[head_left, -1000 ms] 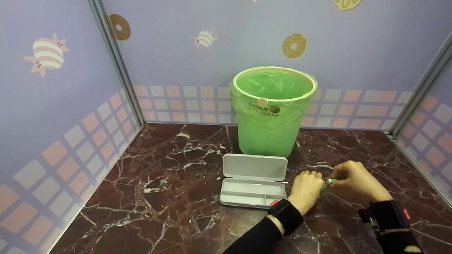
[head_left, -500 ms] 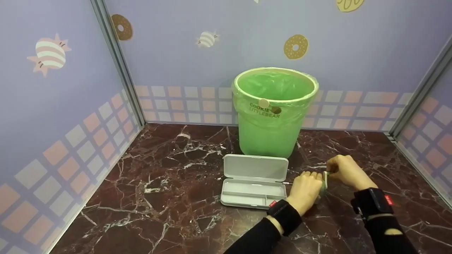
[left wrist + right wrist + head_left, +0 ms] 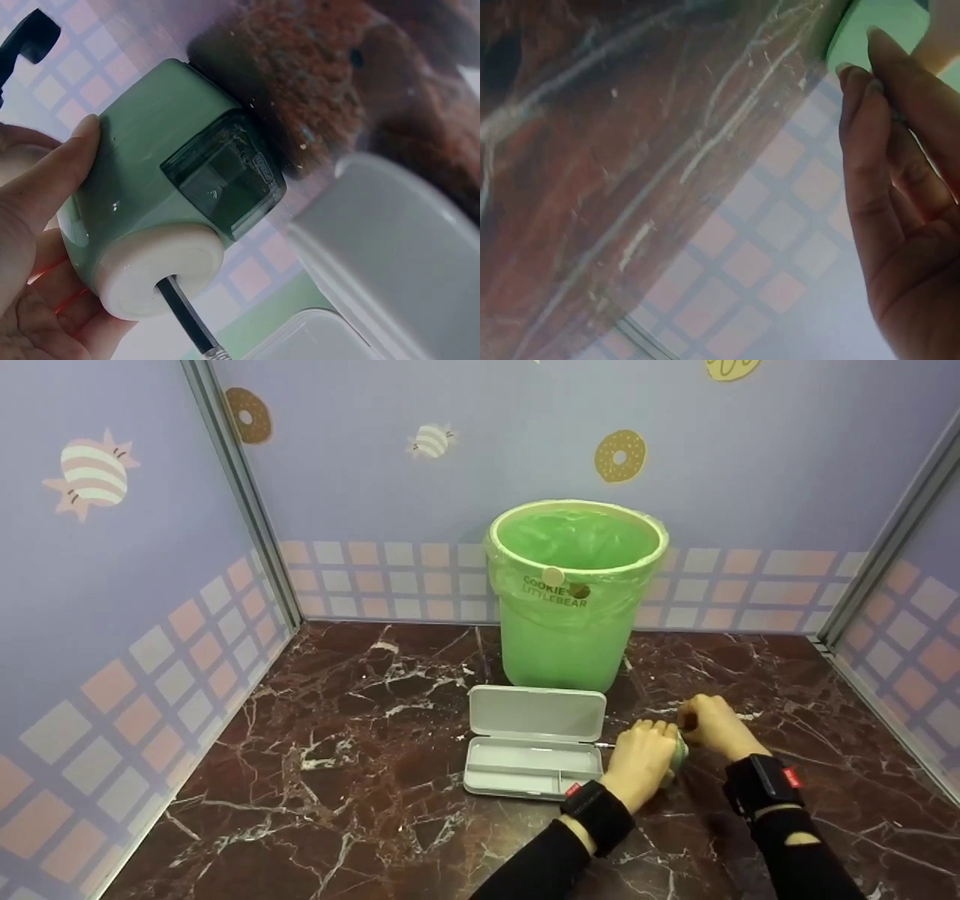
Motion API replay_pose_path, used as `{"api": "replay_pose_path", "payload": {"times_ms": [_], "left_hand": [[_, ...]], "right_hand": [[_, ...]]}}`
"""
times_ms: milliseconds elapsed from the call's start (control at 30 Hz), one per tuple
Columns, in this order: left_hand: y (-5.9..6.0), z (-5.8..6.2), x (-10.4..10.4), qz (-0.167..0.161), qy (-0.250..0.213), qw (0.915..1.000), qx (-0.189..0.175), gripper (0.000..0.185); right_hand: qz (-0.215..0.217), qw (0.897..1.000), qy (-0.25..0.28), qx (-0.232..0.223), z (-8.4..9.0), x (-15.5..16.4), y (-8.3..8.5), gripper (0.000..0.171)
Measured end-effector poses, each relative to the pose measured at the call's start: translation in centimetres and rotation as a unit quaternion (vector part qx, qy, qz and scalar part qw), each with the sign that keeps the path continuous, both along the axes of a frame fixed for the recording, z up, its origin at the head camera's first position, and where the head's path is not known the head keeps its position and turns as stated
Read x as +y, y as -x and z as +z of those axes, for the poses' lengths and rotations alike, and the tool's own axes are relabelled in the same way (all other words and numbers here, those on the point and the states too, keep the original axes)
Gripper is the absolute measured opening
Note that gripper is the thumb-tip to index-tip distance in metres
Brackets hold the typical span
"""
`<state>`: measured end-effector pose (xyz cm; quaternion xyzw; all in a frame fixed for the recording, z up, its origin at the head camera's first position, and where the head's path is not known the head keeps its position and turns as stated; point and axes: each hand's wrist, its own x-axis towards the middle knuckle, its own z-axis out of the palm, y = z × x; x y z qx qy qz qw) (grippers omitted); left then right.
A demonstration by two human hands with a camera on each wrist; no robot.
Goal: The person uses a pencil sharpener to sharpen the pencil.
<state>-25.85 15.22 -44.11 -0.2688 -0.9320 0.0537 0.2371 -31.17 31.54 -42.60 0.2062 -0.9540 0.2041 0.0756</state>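
Observation:
My left hand [image 3: 641, 757] grips a green pencil sharpener [image 3: 139, 150] against the tabletop. A dark pencil [image 3: 186, 313] sticks into the hole of the sharpener's round cream front; a clear dark window shows in its body. On the sharpener's far side my right hand [image 3: 716, 727] is at the crank, fingers curled and fingertips drawn together; the handle itself is hidden by them. In the right wrist view the thumb and fingers [image 3: 877, 150] bend toward each other. Left of the sharpener, a grey pencil case [image 3: 536, 715] lies with its lid raised, showing bare compartments.
Behind the case stands a green bin [image 3: 566, 637] with a clear liner. The dark red marbled tabletop [image 3: 360, 780] reaches to patterned panels [image 3: 360, 472] at the back and sides.
My right hand has swung up and then left beside the sharpener, and the cream crank arm has turned out of sight. My left hand keeps its hold in nearly the same place.

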Motion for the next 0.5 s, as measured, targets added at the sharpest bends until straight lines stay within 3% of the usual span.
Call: {"api": "replay_pose_path", "payload": {"times_ms": [200, 367, 500], "left_hand": [[-0.1, 0.0, 0.1, 0.007, 0.014, 0.9997, 0.02, 0.06], [-0.2, -0.1, 0.2, 0.01, 0.018, 0.999, 0.039, 0.065], [-0.4, -0.2, 0.2, 0.01, 0.016, 0.9991, 0.039, 0.066]], "right_hand": [[-0.004, 1.0, 0.0, -0.031, -1.4, -0.2, -0.5, 0.016], [0.026, 0.999, 0.001, -0.028, -1.9, 0.0, -1.2, 0.02], [0.039, 0.997, 0.005, -0.059, -2.1, 0.2, -2.0, 0.016]]}}
